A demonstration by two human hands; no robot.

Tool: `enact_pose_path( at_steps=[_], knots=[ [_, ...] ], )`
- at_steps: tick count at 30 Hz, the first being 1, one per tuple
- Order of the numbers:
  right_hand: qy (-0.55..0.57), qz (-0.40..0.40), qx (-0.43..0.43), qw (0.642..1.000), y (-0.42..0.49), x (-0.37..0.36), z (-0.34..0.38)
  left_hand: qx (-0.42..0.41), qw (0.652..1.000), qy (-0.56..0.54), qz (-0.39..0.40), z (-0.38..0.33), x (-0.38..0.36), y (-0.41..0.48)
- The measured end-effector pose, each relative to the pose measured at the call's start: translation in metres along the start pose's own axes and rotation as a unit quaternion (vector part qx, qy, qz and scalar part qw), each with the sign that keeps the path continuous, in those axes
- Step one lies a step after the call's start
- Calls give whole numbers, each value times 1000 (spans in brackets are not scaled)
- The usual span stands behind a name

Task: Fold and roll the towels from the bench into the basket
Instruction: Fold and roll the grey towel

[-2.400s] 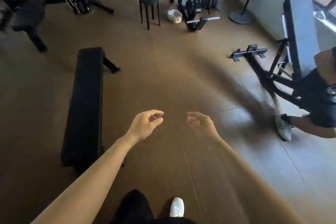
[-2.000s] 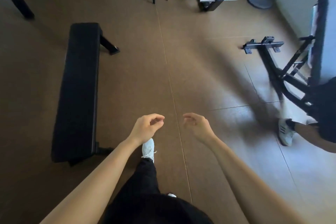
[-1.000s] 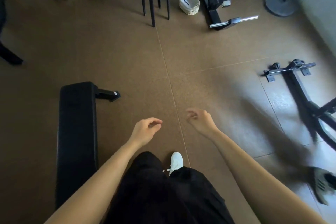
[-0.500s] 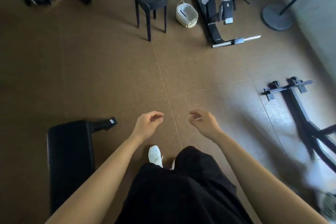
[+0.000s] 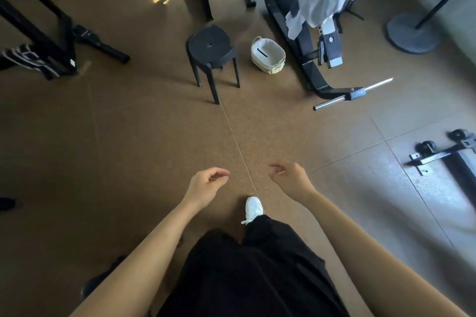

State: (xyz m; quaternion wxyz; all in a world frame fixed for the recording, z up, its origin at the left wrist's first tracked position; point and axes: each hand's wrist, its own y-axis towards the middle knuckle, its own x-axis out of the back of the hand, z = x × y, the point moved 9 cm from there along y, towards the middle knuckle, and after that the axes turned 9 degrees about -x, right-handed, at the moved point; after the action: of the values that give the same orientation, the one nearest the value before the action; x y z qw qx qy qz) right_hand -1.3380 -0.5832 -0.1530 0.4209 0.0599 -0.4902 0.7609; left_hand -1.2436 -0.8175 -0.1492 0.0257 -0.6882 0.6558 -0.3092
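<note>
A pale towel (image 5: 322,5) hangs crumpled over a black weight bench (image 5: 291,0) at the far right. On the floor just left of that bench stands a small white woven basket (image 5: 268,58), with nothing visible inside it. My left hand (image 5: 206,186) and my right hand (image 5: 289,179) hang in front of me above the brown floor, well short of the basket and the towel. Both hold nothing, their fingers loosely curled.
A black round stool (image 5: 211,50) stands left of the basket. A metal bar (image 5: 353,94) sticks out of the bench base. A wheeled black frame (image 5: 443,154) lies at the right, a fan base (image 5: 412,33) at the far right, dark gym equipment (image 5: 46,33) at the left.
The view has moved forward across the floor: the stool, basket and towel bench are nearer and larger. The flat black bench at my left has dropped out of view. My hands keep the same pose.
</note>
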Motion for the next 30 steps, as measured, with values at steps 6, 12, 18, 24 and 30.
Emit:
enact_pose_path(
  at_steps=[6,12,18,24,30],
  knots=[
    [-16,12,-2,1000,90,60,89,3,999,-29,-23,-36,62,107],
    [-11,6,-17,1000,185,107,171,-21,999,-38,-13,-62,118,233],
    [9,-33,-40,999,271,144,240,-62,994,-3,86,-95,158,382],
    [42,-90,-72,992,335,204,280,-95,989,26,110,-170,190,516],
    [106,-114,-108,982,419,287,295,-96,988,20,123,-243,189,644]
  ],
)
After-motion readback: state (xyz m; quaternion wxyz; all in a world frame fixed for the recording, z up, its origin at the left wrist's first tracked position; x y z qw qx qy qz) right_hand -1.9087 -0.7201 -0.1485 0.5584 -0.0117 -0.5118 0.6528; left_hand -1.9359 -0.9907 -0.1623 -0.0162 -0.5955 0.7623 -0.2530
